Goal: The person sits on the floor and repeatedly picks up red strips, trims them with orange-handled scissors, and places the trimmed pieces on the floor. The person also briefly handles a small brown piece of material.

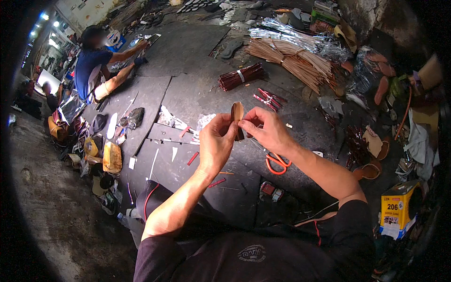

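Note:
Before me, my left hand [216, 143] and my right hand [268, 129] pinch a small brown strip of leather-like material [237, 112] between thumbs and fingers. Its upper end is bent into a curve and stands above my fingertips. A dark part of it shows below them. Scissors with orange handles [278, 163] lie on the dark work surface [195, 94] under my right wrist, their blades partly hidden by that hand. Beyond my right hand are several loose dark red strips [269, 99]. A short red piece [193, 158] rests left of my left forearm.
Farther off lie a tied dark red bundle [240, 77], a large brown bundle [293, 61] and silvery strips [286, 35]. A yellow can [398, 209] stands at right. Another person [91, 66] sits far left, arms stretched over the surface. Scraps and a yellow container [112, 157] line the left edge.

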{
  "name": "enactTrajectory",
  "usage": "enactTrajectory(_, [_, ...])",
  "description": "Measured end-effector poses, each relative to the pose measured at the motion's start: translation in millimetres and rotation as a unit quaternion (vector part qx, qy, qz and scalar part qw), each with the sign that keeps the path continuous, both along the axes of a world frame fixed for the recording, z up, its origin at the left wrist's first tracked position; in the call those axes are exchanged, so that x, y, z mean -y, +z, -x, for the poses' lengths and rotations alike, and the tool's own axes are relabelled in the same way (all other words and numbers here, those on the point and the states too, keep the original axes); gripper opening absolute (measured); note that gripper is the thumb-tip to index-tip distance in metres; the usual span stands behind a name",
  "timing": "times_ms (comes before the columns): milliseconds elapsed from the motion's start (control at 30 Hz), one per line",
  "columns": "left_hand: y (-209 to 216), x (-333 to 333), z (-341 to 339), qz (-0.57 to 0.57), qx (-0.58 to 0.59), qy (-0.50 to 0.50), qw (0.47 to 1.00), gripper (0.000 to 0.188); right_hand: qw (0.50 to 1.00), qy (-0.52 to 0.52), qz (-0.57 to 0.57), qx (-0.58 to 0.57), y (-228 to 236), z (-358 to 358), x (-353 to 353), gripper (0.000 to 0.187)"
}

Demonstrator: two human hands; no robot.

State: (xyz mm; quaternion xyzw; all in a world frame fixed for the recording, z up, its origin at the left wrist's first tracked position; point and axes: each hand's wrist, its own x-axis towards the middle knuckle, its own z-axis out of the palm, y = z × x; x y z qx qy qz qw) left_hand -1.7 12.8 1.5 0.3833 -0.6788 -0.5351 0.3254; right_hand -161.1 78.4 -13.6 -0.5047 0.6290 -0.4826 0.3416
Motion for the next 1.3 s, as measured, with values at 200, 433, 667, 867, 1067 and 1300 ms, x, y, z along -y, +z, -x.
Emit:
enactTrajectory(200, [-17,14,-3,-0.096,-0.06,-0.116,0.987,0.016,0.997,0.014,-0.006,-0.078,-6,14,8,0.023])
enactTrajectory(433, [-14,21,0,-0.191,-0.13,-0.048,0.972,0.024,0.997,0.055,-0.035,-0.034,1,14,7,0.033])
enactTrajectory(667, [0,17,-2,-0.212,-0.124,-0.073,0.967,0.026,0.966,0.138,-0.066,0.209,4,21,0,0.018])
enactTrajectory(867, [-10,26,-9,-0.373,-0.159,-0.111,0.907,0.027,0.894,0.194,-0.1,0.391,5,30,0,0.021])
enactTrajectory(1067, [6,24,-10,-0.274,-0.044,-0.126,0.952,0.025,0.954,0.133,-0.104,0.246,7,35,-2,0.021])
enactTrajectory(1300, [-6,9,-4,-0.258,0.023,-0.196,0.946,0.023,0.997,0.004,0.075,-0.026,4,24,6,0.022])
